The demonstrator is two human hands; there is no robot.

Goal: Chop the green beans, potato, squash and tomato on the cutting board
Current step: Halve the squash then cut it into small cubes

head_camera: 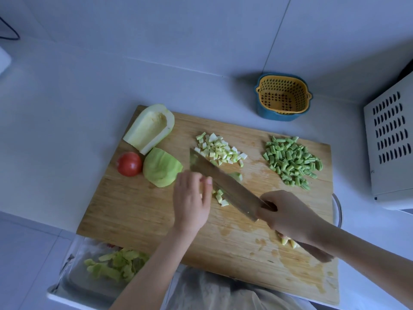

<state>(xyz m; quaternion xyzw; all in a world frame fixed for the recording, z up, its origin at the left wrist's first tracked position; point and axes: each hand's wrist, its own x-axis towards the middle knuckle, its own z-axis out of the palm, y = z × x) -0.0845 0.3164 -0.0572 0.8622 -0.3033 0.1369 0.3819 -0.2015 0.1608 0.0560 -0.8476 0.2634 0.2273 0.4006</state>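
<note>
L hand (pixel 192 203) holds squash (pixel 202 189), R hand (pixel 289 217) knife (pixel 223 186); tomato (pixel 129 164) near

One tomato (pixel 129 164), two squash pieces (pixel 149 128) (one hollowed), one knife (pixel 223 186) — one basket (pixel 283 78).

Your right hand (pixel 290 218) grips the knife (pixel 223 184) handle, blade angled across the cutting board (pixel 138 215). Your left hand (pixel 192 198) curls over a squash piece (pixel 201 189) just beside the blade. Diced squash (pixel 219 151) behind blade, chopped green beans (pixel 292 162) at right. Hollowed squash half (pixel 149 128), peeled chunk (pixel 162 167), tomato (pixel 129 164) at left.
</note>
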